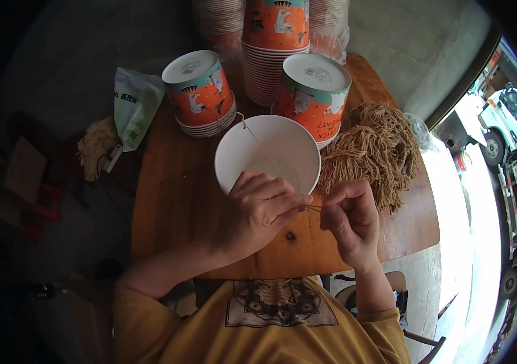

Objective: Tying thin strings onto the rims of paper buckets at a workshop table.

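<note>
1. Fingertips of the left hand (257,212) were pressed together on a thin tan string (314,208), and the right hand (348,217) pinched the same string between thumb and forefinger just at its three o'clock; both hands were closed on it, nearly touching.
2. Head view, the only one: the string ran taut between the two pinches, and a fine length of it also rose toward eleven o'clock across the mouth of the white paper bucket (267,155), which stood directly at twelve o'clock of the hands on the round wooden table (173,200).
3. The step seemed to be fitting or knotting a cord handle to the bucket; I judged the next move would need a steady pull without letting the thin strand slip.
4. The string looked thin, pale brown and slightly fuzzy, matching the heap of cut strings (374,151) lying at two o'clock.
5. Upturned orange buckets (200,91) stood stacked at eleven and one o'clock, with a green-and-white bag (134,106) at ten o'clock.
</note>
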### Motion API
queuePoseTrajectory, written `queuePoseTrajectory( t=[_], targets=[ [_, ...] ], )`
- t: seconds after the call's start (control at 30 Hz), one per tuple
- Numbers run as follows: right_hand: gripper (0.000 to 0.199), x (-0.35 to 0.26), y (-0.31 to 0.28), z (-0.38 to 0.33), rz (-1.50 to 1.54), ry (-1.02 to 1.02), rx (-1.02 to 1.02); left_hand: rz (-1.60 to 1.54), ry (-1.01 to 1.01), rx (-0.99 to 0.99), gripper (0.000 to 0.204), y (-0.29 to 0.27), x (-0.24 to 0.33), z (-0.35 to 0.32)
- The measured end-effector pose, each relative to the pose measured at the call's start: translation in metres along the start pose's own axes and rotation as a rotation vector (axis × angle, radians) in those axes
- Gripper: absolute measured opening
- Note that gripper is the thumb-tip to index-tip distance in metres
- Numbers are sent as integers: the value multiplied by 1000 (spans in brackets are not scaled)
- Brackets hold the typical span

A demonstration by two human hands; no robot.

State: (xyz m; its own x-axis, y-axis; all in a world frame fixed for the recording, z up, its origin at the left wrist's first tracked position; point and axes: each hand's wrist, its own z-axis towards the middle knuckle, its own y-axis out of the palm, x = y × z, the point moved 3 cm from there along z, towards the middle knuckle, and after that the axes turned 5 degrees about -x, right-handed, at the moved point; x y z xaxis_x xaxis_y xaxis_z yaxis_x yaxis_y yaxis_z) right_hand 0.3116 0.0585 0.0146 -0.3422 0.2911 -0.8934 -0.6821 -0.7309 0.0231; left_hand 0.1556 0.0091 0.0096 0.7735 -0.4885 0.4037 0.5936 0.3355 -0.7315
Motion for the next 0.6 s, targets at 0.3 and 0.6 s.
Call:
queuePoseTrajectory(
  t=[0.3,0.6],
  targets=[
    [13,-6,14,1,-338,-126,97,178,29,199,33,-8,-6,-22],
    [27,-24,3,26,-921,-482,4,228,156,265,40,-10,-22,-37]
  ],
)
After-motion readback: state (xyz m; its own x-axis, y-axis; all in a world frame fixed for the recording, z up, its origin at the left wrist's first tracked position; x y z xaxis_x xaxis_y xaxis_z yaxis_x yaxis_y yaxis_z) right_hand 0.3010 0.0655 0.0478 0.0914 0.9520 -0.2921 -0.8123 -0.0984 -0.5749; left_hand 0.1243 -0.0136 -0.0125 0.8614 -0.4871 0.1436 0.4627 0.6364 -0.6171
